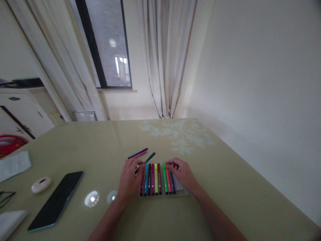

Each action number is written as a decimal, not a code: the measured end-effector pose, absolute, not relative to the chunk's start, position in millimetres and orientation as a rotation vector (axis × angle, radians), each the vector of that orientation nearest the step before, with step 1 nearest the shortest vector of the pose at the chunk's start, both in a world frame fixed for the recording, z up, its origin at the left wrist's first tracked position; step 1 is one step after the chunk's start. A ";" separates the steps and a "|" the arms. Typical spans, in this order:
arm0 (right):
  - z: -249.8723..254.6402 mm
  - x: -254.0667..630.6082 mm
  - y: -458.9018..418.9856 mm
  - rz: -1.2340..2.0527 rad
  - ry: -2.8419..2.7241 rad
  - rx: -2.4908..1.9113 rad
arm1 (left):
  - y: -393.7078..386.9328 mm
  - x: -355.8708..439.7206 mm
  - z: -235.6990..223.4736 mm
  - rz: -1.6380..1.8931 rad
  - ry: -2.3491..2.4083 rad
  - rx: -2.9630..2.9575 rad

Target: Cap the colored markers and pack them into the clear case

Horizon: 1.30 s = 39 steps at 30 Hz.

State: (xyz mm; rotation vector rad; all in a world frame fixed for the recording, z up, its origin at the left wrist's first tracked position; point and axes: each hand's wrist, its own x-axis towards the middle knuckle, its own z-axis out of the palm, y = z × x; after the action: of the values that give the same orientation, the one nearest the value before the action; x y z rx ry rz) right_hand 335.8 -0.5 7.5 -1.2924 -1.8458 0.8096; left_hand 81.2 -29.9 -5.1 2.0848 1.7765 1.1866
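Note:
A clear plastic case (163,195) lies on the table with a row of colourful markers in two groups. My left hand (130,175) is at the case's left end, its finger and thumb closed around a dark green marker (150,156) that slants up to the right. My right hand (184,174) reaches over the right part of the case, fingers curled, the tips pinching at the top of an orange-red marker (169,180). Beside that marker are a bright green marker (165,180) and a blue marker (172,184). Behind my left hand lie a purple marker (137,153) and a pink marker (140,154).
To the left are a dark phone (56,201), a white rounded case (41,184), a white box (10,222), a cable (6,198) and a folded cloth or paper (15,164). A wall (263,100) runs along the table's right side; curtains (165,60) hang beyond its far edge.

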 end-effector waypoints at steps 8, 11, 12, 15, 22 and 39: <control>13.9 320.9 -10.9 1.312 -1.529 -0.985 | -59.1 134.4 -12.2 1.183 1.428 2.007; 15.6 319.7 -13.0 1.379 -1.452 -0.954 | -58.8 132.8 -13.1 1.148 1.402 2.026; 15.6 320.0 -12.7 1.387 -1.426 -0.944 | -58.8 131.8 -12.7 1.139 1.392 2.067; 14.6 327.0 -6.7 1.333 -1.345 -0.953 | -61.1 131.6 -11.8 1.089 1.323 2.303; 8.6 370.9 20.0 1.148 -1.349 -1.201 | -70.7 147.6 -21.7 0.731 1.095 2.732; -10.3 367.3 18.6 0.971 -1.903 -1.382 | -71.4 146.4 -18.1 0.590 1.188 2.711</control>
State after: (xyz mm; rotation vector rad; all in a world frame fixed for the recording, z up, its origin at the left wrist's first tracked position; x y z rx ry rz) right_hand 367.3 18.6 -10.3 -1.3821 -1.9028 0.9706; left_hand 146.4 -71.4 -18.1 2.7109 1.1876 0.5899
